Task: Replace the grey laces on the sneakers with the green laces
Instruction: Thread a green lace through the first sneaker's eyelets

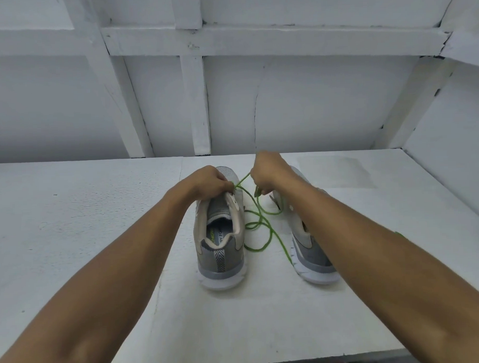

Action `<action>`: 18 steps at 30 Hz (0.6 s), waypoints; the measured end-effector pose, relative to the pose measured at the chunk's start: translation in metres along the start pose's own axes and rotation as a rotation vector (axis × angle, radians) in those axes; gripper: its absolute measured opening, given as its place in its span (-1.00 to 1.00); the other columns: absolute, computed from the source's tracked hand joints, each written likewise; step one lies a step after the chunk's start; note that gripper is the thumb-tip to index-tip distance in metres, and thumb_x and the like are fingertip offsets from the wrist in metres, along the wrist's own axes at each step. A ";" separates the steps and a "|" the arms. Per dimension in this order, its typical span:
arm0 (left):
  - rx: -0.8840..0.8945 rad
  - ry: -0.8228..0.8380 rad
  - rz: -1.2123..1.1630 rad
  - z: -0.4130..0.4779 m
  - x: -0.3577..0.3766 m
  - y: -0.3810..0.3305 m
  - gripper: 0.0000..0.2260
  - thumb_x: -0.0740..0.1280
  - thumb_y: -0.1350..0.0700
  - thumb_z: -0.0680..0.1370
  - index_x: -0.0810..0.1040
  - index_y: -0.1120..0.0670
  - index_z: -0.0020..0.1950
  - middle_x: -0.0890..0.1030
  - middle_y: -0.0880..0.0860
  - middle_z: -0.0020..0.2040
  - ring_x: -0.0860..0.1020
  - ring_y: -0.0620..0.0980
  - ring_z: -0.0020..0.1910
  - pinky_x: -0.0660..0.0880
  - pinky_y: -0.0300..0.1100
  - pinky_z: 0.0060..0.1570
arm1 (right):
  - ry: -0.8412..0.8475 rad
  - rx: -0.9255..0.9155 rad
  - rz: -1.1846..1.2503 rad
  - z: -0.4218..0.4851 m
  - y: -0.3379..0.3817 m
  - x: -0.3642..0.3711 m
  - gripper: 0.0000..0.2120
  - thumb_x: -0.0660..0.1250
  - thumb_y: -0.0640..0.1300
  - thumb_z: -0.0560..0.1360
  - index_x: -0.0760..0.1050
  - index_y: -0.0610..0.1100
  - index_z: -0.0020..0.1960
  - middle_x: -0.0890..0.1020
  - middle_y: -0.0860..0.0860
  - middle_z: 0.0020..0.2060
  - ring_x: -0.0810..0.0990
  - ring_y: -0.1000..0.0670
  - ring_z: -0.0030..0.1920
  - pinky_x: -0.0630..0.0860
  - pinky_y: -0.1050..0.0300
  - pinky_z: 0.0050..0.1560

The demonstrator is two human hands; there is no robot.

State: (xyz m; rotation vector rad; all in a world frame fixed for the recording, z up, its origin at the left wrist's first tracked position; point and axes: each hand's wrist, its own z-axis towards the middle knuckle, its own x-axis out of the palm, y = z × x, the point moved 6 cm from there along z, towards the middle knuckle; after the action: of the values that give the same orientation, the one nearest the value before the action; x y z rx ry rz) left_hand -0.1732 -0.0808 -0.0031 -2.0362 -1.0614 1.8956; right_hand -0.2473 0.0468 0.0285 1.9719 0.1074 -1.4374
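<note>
Two grey sneakers stand on a white table, heels toward me. Over the tongue area of the left sneaker [221, 244], my left hand [206, 182] pinches a green lace [261, 224] where it meets the shoe. My right hand [270, 172] grips the same lace a little higher and to the right, holding it taut between the hands. The rest of the lace trails in loose loops on the table between the shoes. The right sneaker [308, 249] is partly hidden by my right forearm. The eyelets are hidden by my hands. No grey laces are visible.
The white table [84, 214] runs wide to both sides, with its front edge near the bottom of the view. A white panelled wall [230, 100] rises right behind it, and a side wall closes in at the right.
</note>
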 end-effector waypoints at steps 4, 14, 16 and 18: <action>0.012 -0.020 -0.003 -0.002 0.000 0.003 -0.67 0.23 -0.07 0.61 0.69 0.11 -0.04 0.63 0.12 -0.04 0.53 0.03 -0.09 0.43 -0.17 -0.17 | -0.010 -0.029 -0.184 0.002 0.005 -0.012 -0.75 0.25 -0.37 0.48 0.33 -0.17 -0.33 0.48 -0.09 -0.35 0.53 -0.09 -0.29 0.57 0.07 -0.20; 0.056 0.007 0.070 -0.008 -0.010 0.009 -0.77 0.34 -0.02 0.55 0.69 0.05 0.09 0.66 0.03 0.09 0.54 0.00 0.04 0.42 -0.16 0.03 | -0.020 -0.216 -0.531 -0.002 0.018 0.010 -0.61 0.32 -0.09 0.52 0.48 0.12 0.33 0.46 0.03 0.33 0.22 -0.16 0.42 0.25 -0.14 0.32; 0.056 0.033 0.111 -0.006 -0.007 0.008 -0.77 0.33 -0.03 0.55 0.69 0.02 0.10 0.65 0.03 0.12 0.53 0.00 0.04 0.43 -0.15 0.05 | -0.021 -0.355 -0.487 -0.003 0.027 0.024 -0.61 0.32 -0.12 0.54 0.47 0.14 0.34 0.46 0.07 0.35 0.11 -0.14 0.47 0.13 -0.16 0.34; 0.059 0.045 0.148 -0.004 -0.005 0.007 -0.77 0.32 0.00 0.55 0.68 -0.01 0.14 0.64 0.01 0.16 0.51 -0.03 0.05 0.41 -0.17 0.06 | 0.001 -0.374 -0.388 -0.002 0.024 0.034 -0.66 0.29 -0.19 0.54 0.53 0.11 0.25 0.52 0.04 0.26 0.16 -0.13 0.46 0.15 -0.13 0.30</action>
State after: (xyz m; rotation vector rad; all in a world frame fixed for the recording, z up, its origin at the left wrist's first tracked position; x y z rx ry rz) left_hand -0.1668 -0.0875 -0.0019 -2.1680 -0.8558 1.9151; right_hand -0.2221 0.0184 0.0104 1.6983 0.7402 -1.5191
